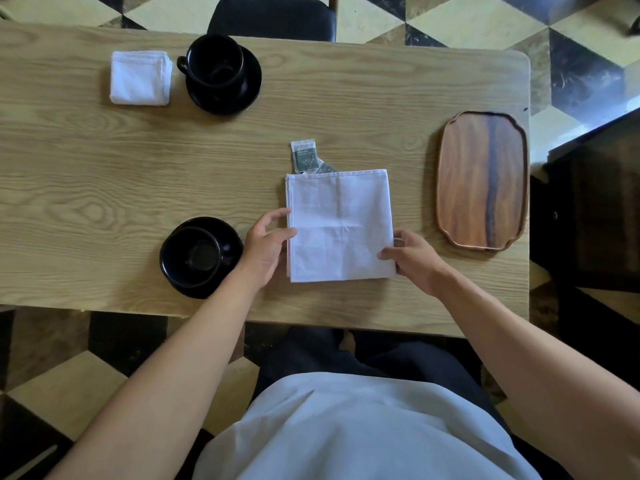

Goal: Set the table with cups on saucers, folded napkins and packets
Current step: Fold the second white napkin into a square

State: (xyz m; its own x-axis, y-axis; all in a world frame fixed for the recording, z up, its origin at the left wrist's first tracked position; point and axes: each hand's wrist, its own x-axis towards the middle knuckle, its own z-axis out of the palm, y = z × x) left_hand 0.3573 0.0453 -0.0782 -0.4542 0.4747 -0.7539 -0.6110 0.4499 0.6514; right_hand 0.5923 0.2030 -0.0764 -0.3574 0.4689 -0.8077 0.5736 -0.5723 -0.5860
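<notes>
Head view, near to far: left hand (266,245), fingers loosely curled, thumb and fingertips touching the left edge of the large white cloth napkin (340,225); whether it pinches the cloth cannot be told. Right hand (414,259), thumb lying on top of the napkin's near right corner, fingers curled at the edge, pinching that corner. Napkin: folded to a broad rectangle, flat on the light oak-grain table (104,174), lying between the two hands near the table's near edge. Near black ceramic cup (194,254), upright on a black round saucer (207,289), just left of the left hand. Grey-green paper packets (306,157), partly tucked beneath the napkin's far edge, number unclear. Reddish-brown wooden tray with scalloped corners (481,180), right of the napkin, apart from it. Far black ceramic cup (214,62), upright on a second black saucer (242,95), handle to the left. Small white napkin folded to a square (140,77), just left of the far cup. Dark chair (272,19) beyond the far edge
</notes>
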